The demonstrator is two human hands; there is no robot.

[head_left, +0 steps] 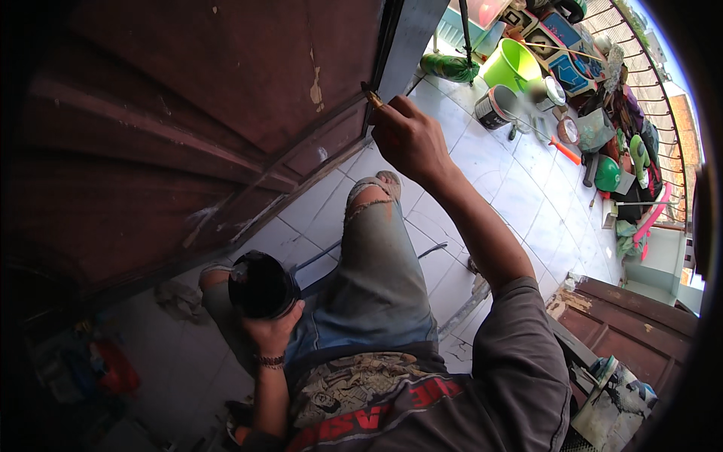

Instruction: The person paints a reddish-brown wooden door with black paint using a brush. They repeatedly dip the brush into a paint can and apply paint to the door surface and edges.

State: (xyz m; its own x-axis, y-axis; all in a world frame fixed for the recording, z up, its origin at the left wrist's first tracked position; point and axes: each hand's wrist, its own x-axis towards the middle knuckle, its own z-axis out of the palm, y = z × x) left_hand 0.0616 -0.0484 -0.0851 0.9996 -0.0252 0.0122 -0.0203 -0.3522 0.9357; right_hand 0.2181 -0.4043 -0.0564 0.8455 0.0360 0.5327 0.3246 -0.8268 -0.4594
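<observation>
the small paintbrush with dark bristles and a gold-coloured ferrule (372,96) is sitting in the right hand (410,139), its tip pointing toward the edge of a red-brown panelled wooden door (211,83); whether the bristles are touching the wood, cannot tell. right fingers: bending and closing together, pinching the brush near its ferrule; thumb placement unclear. left hand (276,331): cupping a round, dark, cylindrical container (260,282) above the lap, one digit showing along its right side, the others hidden, so their spread cannot be told. the contents are appearing nearly black.

surface: the door is showing a pale, flaked patch (315,87) and scuffs along its lower edge. the person is sitting in faded blue jeans (380,264) with torn knees, over a white tiled floor (482,177).

room: a lime-green plastic bucket (493,74) is standing near a dark grey, printed pail (489,110); an orange-handled tool (565,150) is lying on the tiles. a curved metal railing (663,83) is running behind mixed clutter. at lower right, another red-brown wooden panel (636,324) is lying near the person.
</observation>
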